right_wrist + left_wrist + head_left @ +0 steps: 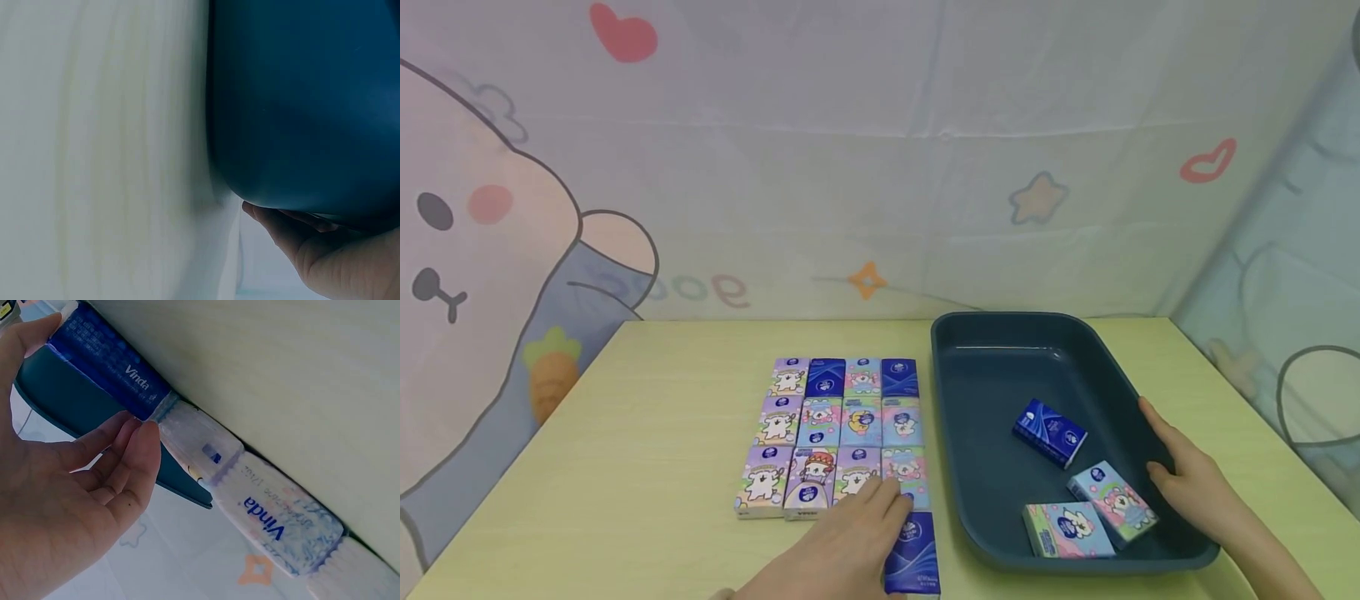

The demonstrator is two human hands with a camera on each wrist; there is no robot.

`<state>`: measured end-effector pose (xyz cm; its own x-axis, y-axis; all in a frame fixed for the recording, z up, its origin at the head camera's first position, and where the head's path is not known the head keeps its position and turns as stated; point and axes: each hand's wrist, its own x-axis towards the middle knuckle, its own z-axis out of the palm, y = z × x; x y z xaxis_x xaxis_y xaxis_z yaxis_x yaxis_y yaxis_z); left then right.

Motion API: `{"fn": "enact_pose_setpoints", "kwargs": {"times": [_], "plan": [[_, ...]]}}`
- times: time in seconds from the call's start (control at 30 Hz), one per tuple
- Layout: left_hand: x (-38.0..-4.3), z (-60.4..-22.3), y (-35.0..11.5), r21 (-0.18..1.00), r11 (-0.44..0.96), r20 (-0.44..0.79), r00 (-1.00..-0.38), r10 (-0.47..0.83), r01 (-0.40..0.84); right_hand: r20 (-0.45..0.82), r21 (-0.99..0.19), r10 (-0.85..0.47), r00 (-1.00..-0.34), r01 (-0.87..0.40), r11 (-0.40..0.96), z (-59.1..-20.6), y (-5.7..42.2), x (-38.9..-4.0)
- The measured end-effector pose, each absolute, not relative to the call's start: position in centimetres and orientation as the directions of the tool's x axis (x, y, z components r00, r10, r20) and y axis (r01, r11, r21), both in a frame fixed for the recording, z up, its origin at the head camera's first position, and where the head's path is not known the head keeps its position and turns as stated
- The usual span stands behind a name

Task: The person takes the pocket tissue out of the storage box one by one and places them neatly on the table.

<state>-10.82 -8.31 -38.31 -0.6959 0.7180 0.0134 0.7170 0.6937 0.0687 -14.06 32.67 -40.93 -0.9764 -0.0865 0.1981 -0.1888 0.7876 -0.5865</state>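
Between the thumb and fingertips of my left hand (850, 542) is a dark blue tissue pack (916, 550), held by its two short ends. In the left wrist view, the left hand (81, 481) spans this blue pack (109, 365), which lies on the table in line with other packs. It sits at the near end of the right column of a block of tissue packs (778, 421). My right hand (1198, 483) grips the right rim of a dark teal tray (955, 492), thumb over the edge. The right wrist view shows the right hand (337, 256) against the tray's outer wall.
Inside the tray lie a blue tissue pack (1050, 433) and two patterned packs, one pink-blue (1112, 502) and one green-pink (1069, 531). The block's three far rows mix patterned and blue packs. A printed cloth (820, 167) hangs behind the pale table (640, 467).
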Motion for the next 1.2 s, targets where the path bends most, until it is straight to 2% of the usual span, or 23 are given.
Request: {"fn": "enact_pose_setpoints", "kwargs": {"times": [0.6,0.9,1.03,1.2], "plan": [[-10.7,-38.0,-8.3,0.112,0.719,-0.028,-0.721,0.692,0.686,0.207,-0.573,-0.082,-0.975,-0.189,0.798,-40.9,32.6,-14.0],[-11.0,-37.3,-7.9,0.202,0.771,-0.045,-0.780,0.624,0.604,0.210,-0.580,-0.093,-0.973,-0.200,0.789,-41.2,32.6,-14.1],[-11.6,-36.9,-7.3,0.246,0.775,0.001,-0.800,0.600,0.582,0.213,-0.567,-0.088,-0.973,-0.197,0.800,-41.1,32.7,-14.1],[-12.8,-36.5,-6.6,0.288,0.743,0.114,-0.792,0.600,0.604,0.239,-0.556,-0.092,-0.967,-0.213,0.804,-41.2,32.6,-14.1]]}}
